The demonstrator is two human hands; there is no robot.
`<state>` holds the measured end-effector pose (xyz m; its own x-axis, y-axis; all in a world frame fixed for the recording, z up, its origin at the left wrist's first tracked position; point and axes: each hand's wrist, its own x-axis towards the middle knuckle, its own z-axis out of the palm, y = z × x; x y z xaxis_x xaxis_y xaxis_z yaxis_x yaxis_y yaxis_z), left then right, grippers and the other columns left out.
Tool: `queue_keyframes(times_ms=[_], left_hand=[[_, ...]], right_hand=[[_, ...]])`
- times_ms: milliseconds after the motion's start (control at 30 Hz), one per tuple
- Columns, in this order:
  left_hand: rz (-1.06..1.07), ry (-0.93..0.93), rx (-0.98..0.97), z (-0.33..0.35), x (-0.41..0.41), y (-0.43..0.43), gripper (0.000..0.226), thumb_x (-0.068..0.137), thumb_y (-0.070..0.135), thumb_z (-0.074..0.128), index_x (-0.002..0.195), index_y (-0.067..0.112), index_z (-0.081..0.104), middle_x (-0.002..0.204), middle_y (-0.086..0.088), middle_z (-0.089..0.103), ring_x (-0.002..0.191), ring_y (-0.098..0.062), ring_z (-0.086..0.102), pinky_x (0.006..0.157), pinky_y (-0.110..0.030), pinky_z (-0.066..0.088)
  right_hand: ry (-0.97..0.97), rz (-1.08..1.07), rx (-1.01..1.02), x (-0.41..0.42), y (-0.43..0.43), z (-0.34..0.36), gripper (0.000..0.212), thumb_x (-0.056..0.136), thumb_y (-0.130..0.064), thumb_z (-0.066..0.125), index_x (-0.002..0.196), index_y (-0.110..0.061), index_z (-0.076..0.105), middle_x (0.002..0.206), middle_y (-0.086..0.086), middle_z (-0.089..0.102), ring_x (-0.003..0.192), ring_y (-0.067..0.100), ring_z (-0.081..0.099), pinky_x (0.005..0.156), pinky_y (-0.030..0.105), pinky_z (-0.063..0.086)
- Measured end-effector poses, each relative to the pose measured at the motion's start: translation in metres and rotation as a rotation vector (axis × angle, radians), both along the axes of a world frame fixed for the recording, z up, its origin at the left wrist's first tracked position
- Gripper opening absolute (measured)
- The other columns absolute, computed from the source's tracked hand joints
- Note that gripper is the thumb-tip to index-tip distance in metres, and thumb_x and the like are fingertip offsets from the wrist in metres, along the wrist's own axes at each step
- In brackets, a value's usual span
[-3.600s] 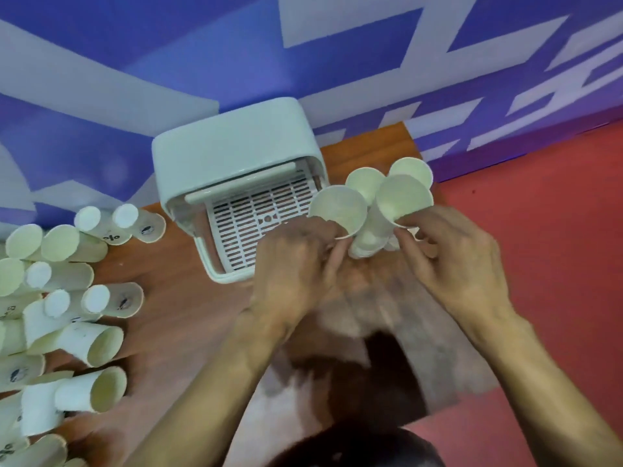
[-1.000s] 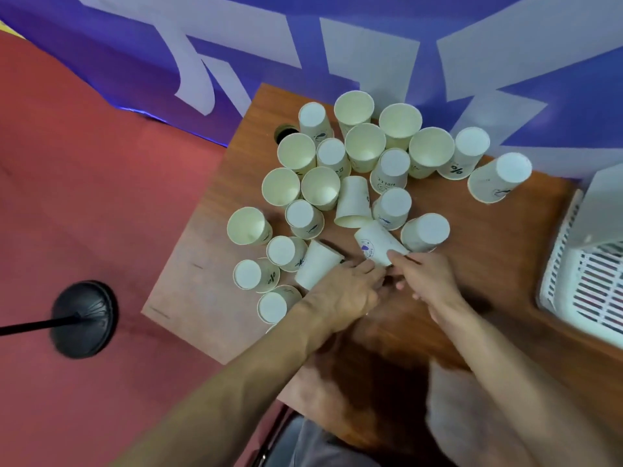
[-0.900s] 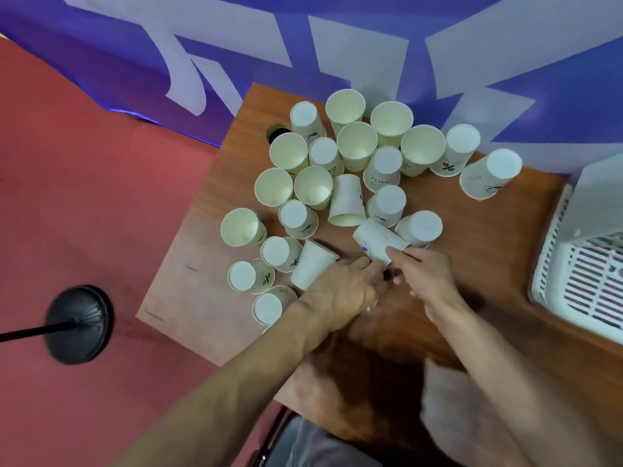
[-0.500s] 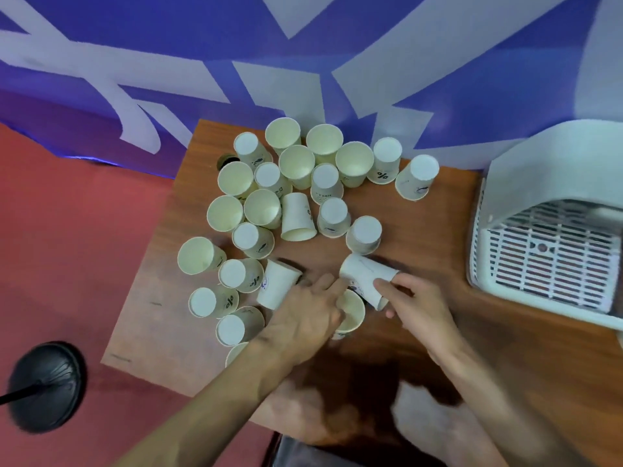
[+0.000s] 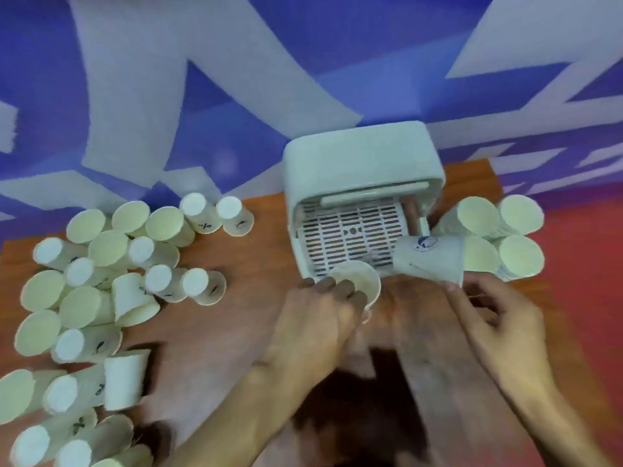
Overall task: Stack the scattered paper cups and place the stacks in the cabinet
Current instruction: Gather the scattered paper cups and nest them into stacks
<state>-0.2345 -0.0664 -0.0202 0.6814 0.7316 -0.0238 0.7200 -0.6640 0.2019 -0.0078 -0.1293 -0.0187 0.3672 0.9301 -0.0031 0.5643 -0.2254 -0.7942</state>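
My left hand (image 5: 320, 318) grips an upright paper cup (image 5: 357, 284) just in front of the white cabinet (image 5: 360, 163). Next to it, my right hand (image 5: 495, 318) pinches the rim of a second cup (image 5: 428, 261), which lies tilted on its side with a blue logo showing. The cabinet stands open and shows a slotted white rack (image 5: 347, 237) inside. Several stacks of cups (image 5: 495, 237) stand to the cabinet's right. Loose cups (image 5: 101, 281), some upright, some upside down, some lying, cover the table's left side.
The wooden table (image 5: 236, 318) ends near the stacks at the right, with red floor (image 5: 590, 298) beyond it. A blue and white wall (image 5: 236, 79) rises behind the cabinet.
My view has swung right from the loose cups to the cabinet. Both hands have carried their cups from the scattered pile to the cabinet's front.
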Motion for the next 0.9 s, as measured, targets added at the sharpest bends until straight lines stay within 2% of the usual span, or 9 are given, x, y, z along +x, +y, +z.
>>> queue_keyframes(times_ms=[67, 133, 267, 400, 500, 600, 700, 800, 900], left_hand=[[-0.003, -0.094, 0.057, 0.01, 0.046, 0.008, 0.015, 0.084, 0.038, 0.073, 0.077, 0.027, 0.065, 0.074, 0.007, 0.06, 0.07, -0.018, 0.06, 0.058, -0.03, 0.042], [-0.01, -0.163, 0.122, 0.015, 0.09, 0.015, 0.018, 0.09, 0.038, 0.068, 0.078, 0.025, 0.065, 0.074, 0.006, 0.059, 0.07, -0.02, 0.057, 0.057, -0.031, 0.038], [-0.106, -0.16, 0.223, 0.015, 0.163, 0.02, 0.018, 0.091, 0.032, 0.068, 0.077, 0.021, 0.065, 0.073, 0.002, 0.058, 0.067, -0.024, 0.055, 0.056, -0.033, 0.033], [-0.142, -0.079, 0.199, 0.005, 0.204, 0.019, 0.013, 0.083, 0.025, 0.073, 0.075, 0.021, 0.065, 0.074, 0.002, 0.06, 0.066, -0.023, 0.055, 0.056, -0.032, 0.033], [-0.131, -0.014, 0.18, -0.004, 0.222, 0.016, 0.014, 0.079, 0.023, 0.076, 0.072, 0.022, 0.065, 0.072, 0.0, 0.061, 0.065, -0.025, 0.056, 0.055, -0.033, 0.037], [-0.082, 0.054, 0.158, -0.014, 0.232, 0.014, 0.018, 0.074, 0.021, 0.081, 0.071, 0.022, 0.063, 0.071, 0.0, 0.059, 0.066, -0.026, 0.057, 0.055, -0.034, 0.038], [-0.043, 0.086, 0.123, -0.022, 0.236, 0.014, 0.022, 0.07, 0.019, 0.083, 0.07, 0.022, 0.062, 0.072, -0.001, 0.059, 0.067, -0.027, 0.056, 0.056, -0.035, 0.038], [0.02, 0.101, 0.096, -0.031, 0.236, 0.014, 0.016, 0.077, 0.027, 0.078, 0.073, 0.023, 0.063, 0.074, 0.0, 0.06, 0.069, -0.026, 0.056, 0.057, -0.036, 0.039], [0.07, 0.081, 0.057, -0.041, 0.238, 0.014, 0.016, 0.085, 0.04, 0.061, 0.087, 0.025, 0.067, 0.082, 0.004, 0.064, 0.074, -0.023, 0.061, 0.058, -0.036, 0.044]], right_hand=[[-0.148, -0.04, 0.076, 0.042, -0.009, 0.001, 0.007, 0.097, -0.019, 0.066, 0.1, -0.022, 0.072, 0.094, -0.014, 0.069, 0.082, 0.008, 0.065, 0.067, 0.017, 0.047], [-0.299, -0.07, 0.119, 0.083, -0.015, -0.003, 0.009, 0.096, -0.014, 0.067, 0.105, -0.015, 0.071, 0.099, -0.007, 0.067, 0.087, 0.016, 0.064, 0.075, 0.024, 0.049], [-0.476, -0.07, 0.102, 0.147, -0.022, -0.013, 0.017, 0.091, -0.003, 0.068, 0.106, -0.01, 0.071, 0.102, 0.002, 0.068, 0.093, 0.026, 0.061, 0.085, 0.028, 0.046], [-0.481, 0.0, 0.092, 0.181, -0.027, -0.028, 0.017, 0.093, -0.004, 0.065, 0.107, -0.012, 0.071, 0.108, -0.001, 0.067, 0.091, 0.028, 0.059, 0.082, 0.04, 0.051], [-0.494, 0.041, 0.078, 0.196, -0.025, -0.038, 0.019, 0.092, -0.005, 0.064, 0.107, -0.014, 0.071, 0.108, -0.002, 0.066, 0.091, 0.026, 0.058, 0.077, 0.042, 0.053], [-0.479, 0.087, 0.078, 0.206, -0.02, -0.048, 0.021, 0.093, -0.015, 0.055, 0.107, -0.015, 0.072, 0.109, -0.002, 0.066, 0.095, 0.025, 0.059, 0.082, 0.042, 0.055], [-0.442, 0.137, 0.068, 0.21, -0.016, -0.055, 0.02, 0.093, -0.014, 0.06, 0.11, -0.015, 0.072, 0.111, -0.003, 0.066, 0.1, 0.024, 0.061, 0.088, 0.044, 0.055], [-0.443, 0.171, 0.06, 0.217, -0.011, -0.059, 0.022, 0.093, -0.019, 0.068, 0.115, -0.017, 0.071, 0.113, -0.005, 0.066, 0.102, 0.021, 0.062, 0.092, 0.038, 0.056], [-0.429, 0.209, 0.063, 0.223, -0.003, -0.069, 0.02, 0.097, -0.028, 0.064, 0.112, -0.019, 0.073, 0.111, -0.006, 0.066, 0.098, 0.022, 0.063, 0.084, 0.035, 0.055]])
